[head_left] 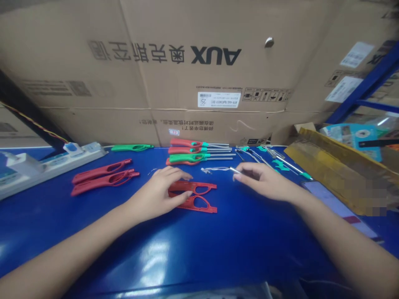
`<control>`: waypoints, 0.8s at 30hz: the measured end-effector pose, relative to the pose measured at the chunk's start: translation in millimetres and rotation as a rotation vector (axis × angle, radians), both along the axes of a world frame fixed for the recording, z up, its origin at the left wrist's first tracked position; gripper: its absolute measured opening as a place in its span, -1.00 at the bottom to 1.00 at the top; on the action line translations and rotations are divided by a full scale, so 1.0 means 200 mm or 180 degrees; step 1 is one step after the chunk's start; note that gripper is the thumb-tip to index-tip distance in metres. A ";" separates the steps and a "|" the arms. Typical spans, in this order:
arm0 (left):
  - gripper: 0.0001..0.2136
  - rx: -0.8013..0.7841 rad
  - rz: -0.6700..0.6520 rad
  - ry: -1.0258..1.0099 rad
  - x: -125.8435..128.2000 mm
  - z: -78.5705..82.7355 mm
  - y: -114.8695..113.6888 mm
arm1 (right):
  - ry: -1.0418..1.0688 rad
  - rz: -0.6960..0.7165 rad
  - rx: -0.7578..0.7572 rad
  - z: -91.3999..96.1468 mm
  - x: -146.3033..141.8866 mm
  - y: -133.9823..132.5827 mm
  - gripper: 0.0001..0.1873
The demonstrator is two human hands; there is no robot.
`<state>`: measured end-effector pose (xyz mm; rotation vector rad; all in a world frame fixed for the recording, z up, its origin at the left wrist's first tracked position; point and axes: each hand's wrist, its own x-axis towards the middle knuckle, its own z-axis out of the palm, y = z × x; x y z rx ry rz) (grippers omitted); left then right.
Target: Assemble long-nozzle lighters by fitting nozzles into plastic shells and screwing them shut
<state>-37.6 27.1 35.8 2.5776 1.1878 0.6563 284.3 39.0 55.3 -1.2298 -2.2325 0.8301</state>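
Note:
My right hand (260, 178) pinches a thin metal tube (233, 170) between thumb and fingers. White wires (218, 168) trail from the tube toward the left and end in a small piece. With thumb and fingers apart, my left hand (165, 189) rests over the left ends of two red plastic lighter-handle halves (204, 203), which lie side by side; whether it touches them I cannot tell. Just behind lie several assembled long-nosed lighters (187, 150), with red or green handles and metal tubes pointing right.
Two red handle shells (102, 176) and a green handle (132, 147) lie to the left, near a white power strip (52, 168). Loose tubes and green parts (280, 165) lie at right, beside a phone (341, 211) and a yellow bag (336, 170). A large carton (174, 83) stands behind.

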 end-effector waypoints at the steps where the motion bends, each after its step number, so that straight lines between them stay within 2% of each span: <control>1: -0.69 -0.0008 0.0054 -0.0210 0.02 -0.01 -0.01 | 0.0011 0.0110 0.0027 -0.01 -0.03 -0.02 -0.66; 3: -0.65 -0.0105 0.0021 -0.0510 0.05 -0.03 -0.03 | 0.0036 0.0279 0.0111 -0.03 -0.08 -0.05 -0.68; 6: -0.82 -0.0270 -0.0186 -0.0683 0.07 -0.05 -0.06 | 0.0059 0.0394 0.0205 -0.08 -0.12 -0.07 -0.72; 8: -0.92 -0.0260 -0.0227 -0.0724 0.08 -0.05 -0.08 | 0.0041 0.0308 0.0243 -0.11 -0.13 -0.07 -0.75; 12: -0.88 0.0045 -0.0255 -0.0675 0.07 -0.03 -0.09 | 0.0047 0.0184 0.0178 -0.14 -0.12 -0.05 -0.82; 18: -0.83 0.0761 -0.0201 -0.0312 0.05 -0.01 -0.09 | -0.0227 0.0568 0.0133 -0.11 -0.11 -0.06 -0.81; 21: -0.80 0.0763 -0.0058 -0.0277 0.04 0.00 -0.07 | -0.0206 0.0892 0.0109 -0.11 -0.11 -0.07 -0.80; 24: -0.79 0.0470 -0.0061 -0.0158 0.02 0.01 -0.05 | -0.0135 0.1145 0.0080 -0.11 -0.11 -0.07 -0.79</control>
